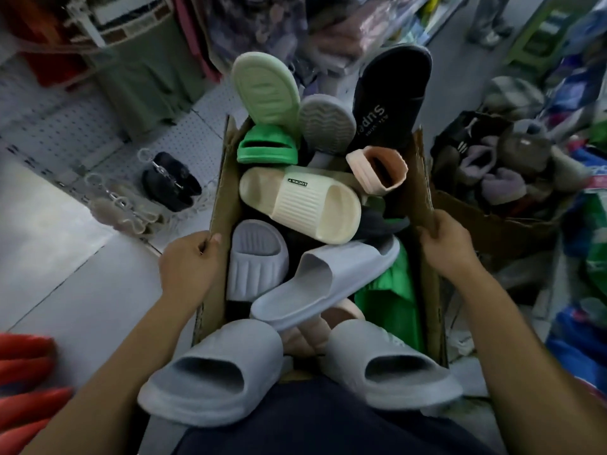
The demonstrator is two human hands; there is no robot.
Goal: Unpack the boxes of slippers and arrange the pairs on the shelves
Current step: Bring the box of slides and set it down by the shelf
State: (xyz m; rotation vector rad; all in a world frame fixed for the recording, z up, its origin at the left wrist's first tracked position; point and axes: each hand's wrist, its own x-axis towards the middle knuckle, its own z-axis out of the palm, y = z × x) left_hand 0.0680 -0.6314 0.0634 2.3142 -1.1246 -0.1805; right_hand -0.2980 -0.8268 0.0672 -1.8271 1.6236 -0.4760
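The left hand [189,261] has its grip closed on the top edge of the left wall of the cardboard box [219,192], fingers and thumb curled round it. The right hand [448,246] grips the opposite wall's edge the same way. Taking both long sides probably keeps the overfull box level, since the slippers are heaped above the rim. Between the two grips lie a cream slipper [302,205] and some pale grey ones. Beyond the grips a black slipper [391,100] and a pale green slipper [266,90] stand on end, likely jammed in to fit. Nearer the body than the grips, two grey slippers [210,372] overhang the box end. Outward of the left grip is the shelf [49,208], with a black pair [170,182] already there. Outward of the right grip sits a second box [486,224] of fuzzy slippers. Unpacking this box seems barely begun
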